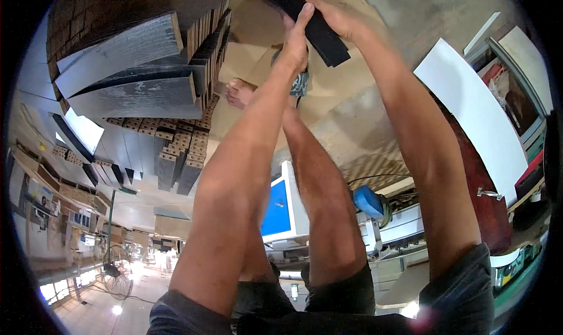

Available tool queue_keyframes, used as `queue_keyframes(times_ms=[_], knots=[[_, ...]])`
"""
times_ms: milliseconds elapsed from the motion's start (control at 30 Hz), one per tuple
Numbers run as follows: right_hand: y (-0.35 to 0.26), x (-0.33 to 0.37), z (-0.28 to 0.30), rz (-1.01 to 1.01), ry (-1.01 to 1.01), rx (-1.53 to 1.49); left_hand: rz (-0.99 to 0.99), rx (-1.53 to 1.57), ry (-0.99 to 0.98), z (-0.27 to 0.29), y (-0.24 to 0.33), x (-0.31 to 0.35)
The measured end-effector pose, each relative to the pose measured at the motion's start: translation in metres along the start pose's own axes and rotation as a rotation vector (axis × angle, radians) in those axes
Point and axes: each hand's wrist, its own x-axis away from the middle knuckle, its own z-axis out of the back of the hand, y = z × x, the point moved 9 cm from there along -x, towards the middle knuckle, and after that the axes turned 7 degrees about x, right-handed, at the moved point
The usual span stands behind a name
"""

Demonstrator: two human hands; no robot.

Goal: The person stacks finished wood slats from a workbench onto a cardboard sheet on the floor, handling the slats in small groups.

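A long, narrow black board (319,33) is held out in front of me at the top of the view, its far end cut off by the picture's edge. Its near end is stepped, and I cannot tell whether it is one piece or more laid together. My left hand (297,39) grips its left edge, thumb on top. Along the right edge, my right hand (339,19) holds it with the fingers partly hidden. Below the board are my bare foot (239,93) and a patterned grey item (300,84), partly covered by my left forearm.
Stacked dark boards (135,94) rise close on the left, some with drilled ends (190,144). Brown cardboard (252,59) covers the floor beneath. A white panel (475,106) leans at the right, near a dark red surface (484,206). Behind my legs is a blue-and-white panel (278,209).
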Motion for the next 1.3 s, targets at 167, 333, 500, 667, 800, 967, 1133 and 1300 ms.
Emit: queue_keyframes(times_ms=[167, 333, 500, 667, 800, 967, 1133, 1300], knots=[[0.027, 0.018, -0.024, 0.017, 0.078, -0.41, 0.063, -0.199, -0.127, -0.006, 0.009, 0.01], [0.035, 0.071, -0.042, 0.106, 0.367, -0.634, 0.167, -0.507, -0.144, -0.02, 0.015, 0.057], [-0.008, 0.185, -0.081, 0.156, 0.482, -0.562, 0.088, -0.748, -0.207, -0.059, 0.043, 0.157], [-0.098, 0.341, -0.133, 0.143, 0.657, -0.574, -0.166, -1.009, -0.224, -0.143, 0.14, 0.313], [-0.151, 0.41, -0.173, 0.084, 0.66, -0.604, -0.211, -0.963, -0.109, -0.168, 0.21, 0.411], [-0.229, 0.427, -0.26, 0.098, 0.422, -0.381, -0.279, -0.854, 0.144, -0.144, 0.284, 0.512], [-0.273, 0.454, -0.382, 0.103, 0.243, -0.358, -0.438, -0.855, 0.467, -0.098, 0.314, 0.631], [-0.284, 0.491, -0.504, 0.084, 0.039, -0.195, -0.423, -0.726, 0.566, -0.044, 0.318, 0.739]])
